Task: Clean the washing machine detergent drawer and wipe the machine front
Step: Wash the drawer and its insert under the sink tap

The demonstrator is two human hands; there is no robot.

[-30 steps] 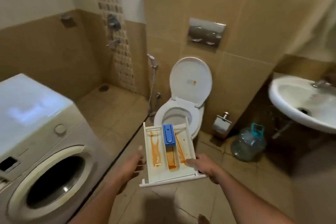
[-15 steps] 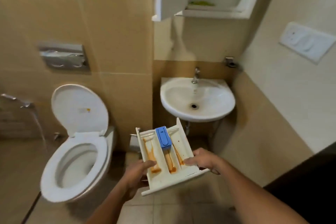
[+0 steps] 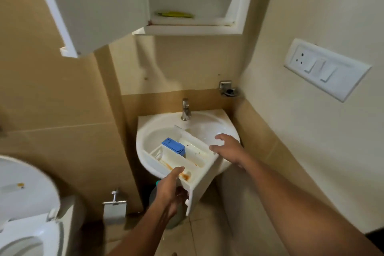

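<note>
The drawer (image 3: 176, 158) is now in the sink (image 3: 139, 141), and one of the two hands has let go.

Half a second ago both hands held the drawer in the air short of the sink; now it lies tilted across the bowl below the tap (image 3: 185, 109), its front panel (image 3: 199, 189) jutting over the sink's front rim. The left hand (image 3: 169, 188) grips that near end, thumb on top and fingers under. The right hand (image 3: 228, 149) is released, fingers spread by the drawer's right wall. The white drawer has a blue cap (image 3: 173, 146) on its middle compartment and orange stains (image 3: 185, 175) along the channels near the front.
</note>
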